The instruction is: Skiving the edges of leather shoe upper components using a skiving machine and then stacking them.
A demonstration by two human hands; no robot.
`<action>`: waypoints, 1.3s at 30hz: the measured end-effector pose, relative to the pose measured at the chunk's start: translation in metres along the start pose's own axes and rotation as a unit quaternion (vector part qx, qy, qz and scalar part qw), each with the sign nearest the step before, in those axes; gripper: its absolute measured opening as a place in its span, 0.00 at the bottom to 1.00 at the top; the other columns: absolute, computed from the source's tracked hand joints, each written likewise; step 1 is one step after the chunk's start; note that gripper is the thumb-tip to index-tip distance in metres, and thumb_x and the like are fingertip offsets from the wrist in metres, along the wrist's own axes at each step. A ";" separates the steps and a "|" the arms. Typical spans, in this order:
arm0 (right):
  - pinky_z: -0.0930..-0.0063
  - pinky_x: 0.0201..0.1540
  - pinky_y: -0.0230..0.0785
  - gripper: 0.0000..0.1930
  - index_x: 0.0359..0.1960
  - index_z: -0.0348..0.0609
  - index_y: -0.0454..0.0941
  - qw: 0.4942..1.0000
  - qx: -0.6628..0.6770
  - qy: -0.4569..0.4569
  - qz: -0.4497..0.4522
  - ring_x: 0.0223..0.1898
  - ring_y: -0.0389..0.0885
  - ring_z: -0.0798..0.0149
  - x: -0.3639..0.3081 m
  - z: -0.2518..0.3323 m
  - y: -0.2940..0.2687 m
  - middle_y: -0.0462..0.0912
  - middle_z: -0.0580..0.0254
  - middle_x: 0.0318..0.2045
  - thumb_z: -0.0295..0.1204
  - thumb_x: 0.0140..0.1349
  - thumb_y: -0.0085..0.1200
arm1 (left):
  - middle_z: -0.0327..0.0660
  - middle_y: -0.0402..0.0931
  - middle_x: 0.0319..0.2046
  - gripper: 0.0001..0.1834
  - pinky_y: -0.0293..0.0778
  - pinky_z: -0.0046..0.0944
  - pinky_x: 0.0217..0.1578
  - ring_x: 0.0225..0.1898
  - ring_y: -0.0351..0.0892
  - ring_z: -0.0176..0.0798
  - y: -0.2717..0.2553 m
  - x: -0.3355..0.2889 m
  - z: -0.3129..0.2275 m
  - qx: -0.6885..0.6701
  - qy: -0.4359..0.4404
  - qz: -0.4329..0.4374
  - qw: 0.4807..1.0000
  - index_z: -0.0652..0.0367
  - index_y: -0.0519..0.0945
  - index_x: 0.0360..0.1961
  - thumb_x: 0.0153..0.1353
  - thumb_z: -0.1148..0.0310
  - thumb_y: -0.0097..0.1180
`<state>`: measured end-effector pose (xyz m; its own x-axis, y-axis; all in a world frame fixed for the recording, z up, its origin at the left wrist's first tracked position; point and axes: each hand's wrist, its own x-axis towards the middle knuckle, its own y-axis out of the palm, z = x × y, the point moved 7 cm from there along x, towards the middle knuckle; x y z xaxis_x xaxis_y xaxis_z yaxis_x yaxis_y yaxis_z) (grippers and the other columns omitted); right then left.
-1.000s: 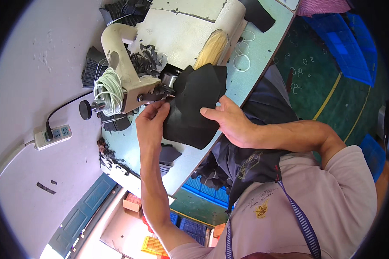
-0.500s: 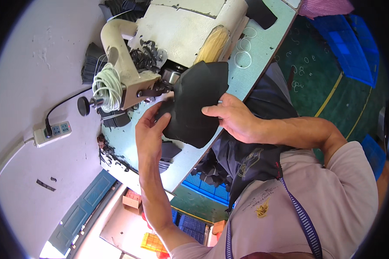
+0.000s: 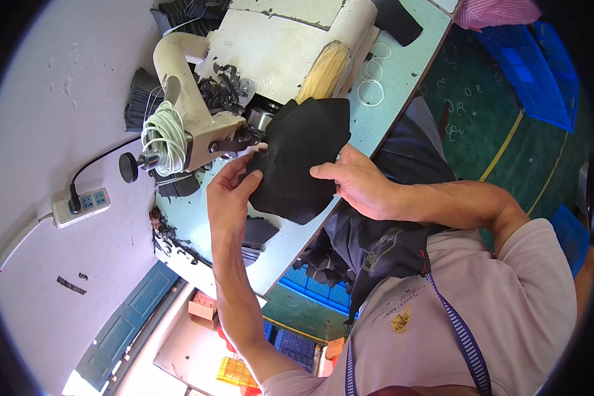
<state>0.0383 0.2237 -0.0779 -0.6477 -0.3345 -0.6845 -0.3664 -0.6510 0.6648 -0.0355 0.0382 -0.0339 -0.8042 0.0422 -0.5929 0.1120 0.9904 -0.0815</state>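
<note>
A flat black sheet piece, like leather or synthetic material, is held over the table edge in front of a cream skiving-type machine. My left hand pinches its left edge between thumb and fingers, close below the machine's presser foot. Its right edge is in my right hand, thumb on top and fingers underneath, partly hidden. The sheet's upper left edge lies against the working head, beside a round metal part. Whether the edge is under the foot, I cannot tell.
Black scraps heap behind the machine's arm. Cut black pieces lie on the pale green table near my left wrist. White rings rest at the right. A power strip hangs on the wall; a blue crate sits below.
The black piece has shifted very slightly, its top edge a little lower and turned. Both hands keep their grip in nearly the same place.
</note>
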 end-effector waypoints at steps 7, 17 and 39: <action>0.70 0.56 0.71 0.21 0.55 0.33 0.66 0.996 0.031 -0.060 0.056 0.53 0.77 0.64 -0.008 0.009 0.018 0.77 0.53 0.51 0.21 0.62 0.57 | 0.41 0.84 0.34 0.16 0.73 0.27 0.43 0.37 0.79 0.29 -0.002 0.010 -0.019 0.273 -0.003 -0.115 0.955 0.71 0.84 0.44 0.58 0.70 0.67; 0.68 0.57 0.70 0.17 0.51 0.32 0.67 0.996 0.037 -0.021 0.080 0.52 0.78 0.63 -0.013 0.008 0.024 0.78 0.52 0.49 0.21 0.62 0.56 | 0.39 0.84 0.31 0.17 0.71 0.27 0.38 0.34 0.78 0.26 -0.003 0.009 -0.015 0.254 0.018 -0.123 0.959 0.69 0.85 0.42 0.59 0.65 0.67; 0.70 0.56 0.69 0.19 0.55 0.35 0.70 0.999 -0.029 0.009 0.039 0.54 0.76 0.66 -0.005 0.017 -0.005 0.79 0.59 0.51 0.21 0.62 0.53 | 0.44 0.84 0.40 0.23 0.79 0.30 0.40 0.36 0.82 0.29 -0.008 -0.025 0.013 0.041 -0.054 -0.018 0.998 0.71 0.70 0.61 0.66 0.76 0.56</action>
<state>0.0320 0.2396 -0.0727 -0.6606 -0.3972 -0.6371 -0.2765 -0.6602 0.6983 -0.0086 0.0272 -0.0288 -0.7420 -0.0124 -0.6702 0.1348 0.9767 -0.1673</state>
